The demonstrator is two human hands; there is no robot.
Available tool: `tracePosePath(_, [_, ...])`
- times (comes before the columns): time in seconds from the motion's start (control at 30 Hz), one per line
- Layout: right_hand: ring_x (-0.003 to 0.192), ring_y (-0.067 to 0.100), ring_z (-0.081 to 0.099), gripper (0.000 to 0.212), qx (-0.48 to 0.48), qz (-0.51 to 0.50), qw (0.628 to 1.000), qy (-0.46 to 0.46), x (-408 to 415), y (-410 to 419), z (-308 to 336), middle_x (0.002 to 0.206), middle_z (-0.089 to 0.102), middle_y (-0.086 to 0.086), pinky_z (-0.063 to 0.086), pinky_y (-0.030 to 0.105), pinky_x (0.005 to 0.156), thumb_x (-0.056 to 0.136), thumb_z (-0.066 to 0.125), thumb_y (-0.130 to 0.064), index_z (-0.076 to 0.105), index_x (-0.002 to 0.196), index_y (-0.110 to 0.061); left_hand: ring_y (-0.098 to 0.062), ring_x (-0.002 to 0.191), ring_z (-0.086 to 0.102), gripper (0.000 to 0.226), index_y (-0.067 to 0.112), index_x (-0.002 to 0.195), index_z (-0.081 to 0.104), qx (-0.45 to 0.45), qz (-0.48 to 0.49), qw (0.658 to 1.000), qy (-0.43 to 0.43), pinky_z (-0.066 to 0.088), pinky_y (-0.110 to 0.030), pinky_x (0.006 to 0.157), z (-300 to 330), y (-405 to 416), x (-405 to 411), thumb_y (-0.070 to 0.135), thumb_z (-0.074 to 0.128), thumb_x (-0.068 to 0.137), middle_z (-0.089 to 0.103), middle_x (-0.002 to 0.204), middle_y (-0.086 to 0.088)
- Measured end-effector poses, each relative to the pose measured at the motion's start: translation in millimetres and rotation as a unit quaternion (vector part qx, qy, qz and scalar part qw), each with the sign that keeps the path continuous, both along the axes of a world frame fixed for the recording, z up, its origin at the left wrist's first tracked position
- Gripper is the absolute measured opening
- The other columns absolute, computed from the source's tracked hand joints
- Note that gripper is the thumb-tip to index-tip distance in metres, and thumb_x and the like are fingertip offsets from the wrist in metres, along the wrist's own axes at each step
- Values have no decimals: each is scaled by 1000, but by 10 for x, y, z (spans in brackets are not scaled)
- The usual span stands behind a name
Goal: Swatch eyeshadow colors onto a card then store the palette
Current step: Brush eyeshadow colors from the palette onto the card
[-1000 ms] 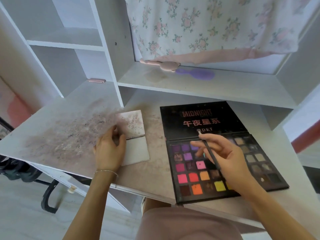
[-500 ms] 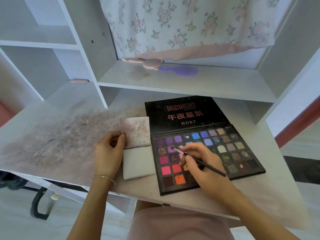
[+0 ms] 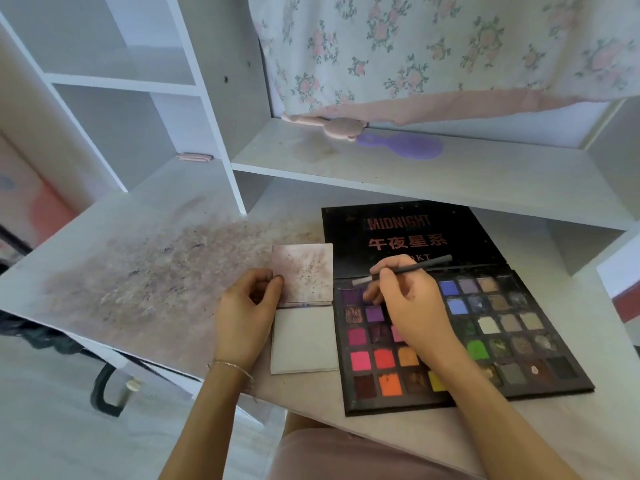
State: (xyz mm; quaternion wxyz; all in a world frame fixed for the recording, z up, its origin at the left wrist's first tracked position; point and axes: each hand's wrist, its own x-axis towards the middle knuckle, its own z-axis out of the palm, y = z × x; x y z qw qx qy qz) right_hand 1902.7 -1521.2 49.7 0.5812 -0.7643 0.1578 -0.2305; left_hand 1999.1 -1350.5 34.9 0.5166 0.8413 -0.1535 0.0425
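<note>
The right hand (image 3: 412, 306) is pinching a brush (image 3: 401, 270) lying left-right above the palette (image 3: 460, 341), tip leftward; the left hand (image 3: 247, 310) is curling against the card (image 3: 303, 296).

Matt white laminate desk (image 3: 519, 209), its left half rough with smeared pinkish powder. The black palette (image 3: 408, 233) lid looks like matt cardboard, the pans (image 3: 488, 323) chalky, a few glittering. The paper card (image 3: 303, 341) is stained above, clean below. Soft floral cloth (image 3: 433, 46) hangs behind; the purple brush (image 3: 405, 145) looks like smooth plastic.
</note>
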Motion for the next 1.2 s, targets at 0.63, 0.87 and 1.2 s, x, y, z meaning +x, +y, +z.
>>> tracePosePath(0.63, [52, -5, 57, 16, -42, 23, 999, 24, 5, -13, -59, 56, 64, -6, 39, 6, 46, 90, 46, -9, 54, 78, -16, 1, 73, 60, 12, 26, 83, 63, -29, 3, 1000, -4, 44, -3, 64, -22, 7, 11, 14, 61, 85, 62, 77, 18])
tracePosePath(0.87, [54, -5, 57, 17, -45, 16, 998, 28, -12, -12, -53, 54, 63, -8, 38, 6, 48, 90, 46, -9, 54, 77, -17, 1, 74, 60, 9, 21, 85, 65, -52, 16, 998, 0, 45, -4, 66, -29, 15, 20, 12, 61, 85, 63, 77, 16])
tracePosePath(1.2, [56, 4, 59, 23, -1, 25, 999, -19, -39, 44, 97, 61, 66, -6, 46, 17, 54, 90, 44, -1, 55, 77, -17, 0, 63, 58, 7, 20, 80, 68, -74, 22, 996, 37, 48, -11, 63, 2, 22, 31, 14, 65, 82, 65, 72, 12])
